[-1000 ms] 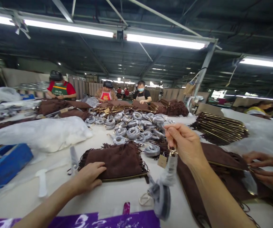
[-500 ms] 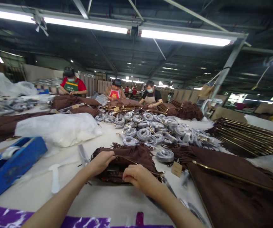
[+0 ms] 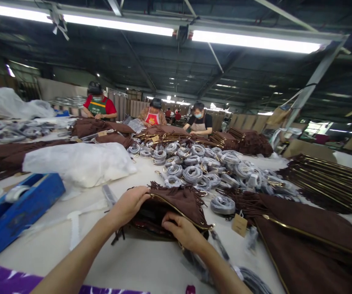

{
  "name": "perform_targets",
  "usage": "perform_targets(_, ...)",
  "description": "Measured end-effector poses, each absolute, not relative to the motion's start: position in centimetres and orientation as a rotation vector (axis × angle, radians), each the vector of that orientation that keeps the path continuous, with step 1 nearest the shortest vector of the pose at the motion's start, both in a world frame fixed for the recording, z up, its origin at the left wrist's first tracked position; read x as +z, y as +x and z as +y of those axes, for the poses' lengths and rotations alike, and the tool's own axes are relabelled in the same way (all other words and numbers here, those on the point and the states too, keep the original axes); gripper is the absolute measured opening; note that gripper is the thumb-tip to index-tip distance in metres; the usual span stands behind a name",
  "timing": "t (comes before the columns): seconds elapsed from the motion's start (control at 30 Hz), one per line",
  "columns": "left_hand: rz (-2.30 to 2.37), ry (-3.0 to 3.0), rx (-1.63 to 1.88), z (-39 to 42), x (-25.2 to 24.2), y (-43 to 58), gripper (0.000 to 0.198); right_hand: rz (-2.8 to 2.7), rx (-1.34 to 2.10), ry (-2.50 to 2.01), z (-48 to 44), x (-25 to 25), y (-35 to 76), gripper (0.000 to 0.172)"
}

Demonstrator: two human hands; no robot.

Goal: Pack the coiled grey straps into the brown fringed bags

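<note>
A brown fringed bag with a gold zip lies in front of me, its mouth spread wide and its inside dark. With bent fingers my left hand holds the zip edge at the bag's upper left. My right hand reaches into the mouth, its fingers curled together; whatever they pinch is hidden. A grey wrapped strap trails from the bag's right end. Just right of the bag sit a coiled strap and a tan tag.
A blue tape dispenser and a white plastic bundle stand left. Beyond lies a heap of coiled straps. More brown bags cover the right. Several co-workers work across the table.
The bag's mouth has opened wider, its far edge lifted. My right hand has moved from the near edge into the opening. The view has shifted slightly left.
</note>
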State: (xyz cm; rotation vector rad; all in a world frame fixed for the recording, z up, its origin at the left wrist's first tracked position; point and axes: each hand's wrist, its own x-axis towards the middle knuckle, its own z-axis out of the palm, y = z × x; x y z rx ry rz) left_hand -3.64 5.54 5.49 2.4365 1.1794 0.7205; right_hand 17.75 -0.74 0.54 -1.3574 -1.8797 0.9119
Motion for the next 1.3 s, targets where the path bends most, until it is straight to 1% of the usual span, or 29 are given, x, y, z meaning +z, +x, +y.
perform_targets(0.03,1.201,2.409,0.666,5.5,5.4,-4.0,0.022,-1.867,0.938,-1.363,-0.7,0.5,17.8,0.016)
perform_targets(0.1,1.219,2.378,0.577,5.5,5.0,-4.9,0.007,-1.858,0.959,-1.381,-0.4,0.4,17.9,0.015)
perform_targets(0.13,1.220,2.370,0.555,5.4,4.7,-5.3,0.007,-1.855,0.959,-1.388,-0.3,0.3,17.9,0.014)
perform_targets(0.2,1.223,2.342,0.545,5.5,4.2,-5.9,0.018,-1.850,0.968,-1.387,-0.1,0.0,18.1,0.012)
perform_targets(0.23,1.225,2.319,0.560,5.6,4.1,-6.2,0.020,-1.846,0.976,-1.384,0.0,-0.1,18.1,0.012)
perform_targets(0.43,1.226,2.016,0.754,6.9,3.3,-6.1,0.018,-1.814,1.011,-1.320,0.0,0.6,16.0,0.014)
perform_targets(0.57,1.161,1.751,0.833,7.3,2.1,-5.4,0.018,-1.615,1.031,-1.215,1.0,1.2,13.1,0.010)
perform_targets(0.67,1.121,1.606,0.868,7.3,1.5,-5.1,0.020,-1.456,1.073,-1.270,2.4,0.5,11.6,0.007)
perform_targets(0.73,1.095,1.534,0.889,7.4,1.4,-5.1,0.022,-1.391,1.129,-1.291,3.1,-0.2,11.1,0.009)
perform_targets(0.83,1.035,1.470,0.904,7.4,1.5,-5.1,0.029,-1.302,1.249,-1.280,3.5,-0.9,10.9,0.020)
perform_targets(0.97,0.919,1.448,0.903,7.4,1.5,-4.6,0.040,-1.232,1.329,-1.231,3.6,-0.5,11.2,0.029)
perform_targets(1.1,0.882,1.424,0.895,7.6,1.2,-4.2,0.041,-1.214,1.328,-1.212,4.0,0.0,11.5,0.029)
perform_targets(1.3,0.935,1.363,0.877,8.0,1.1,-4.3,0.041,-1.256,1.193,-1.267,4.1,-0.6,12.1,0.022)
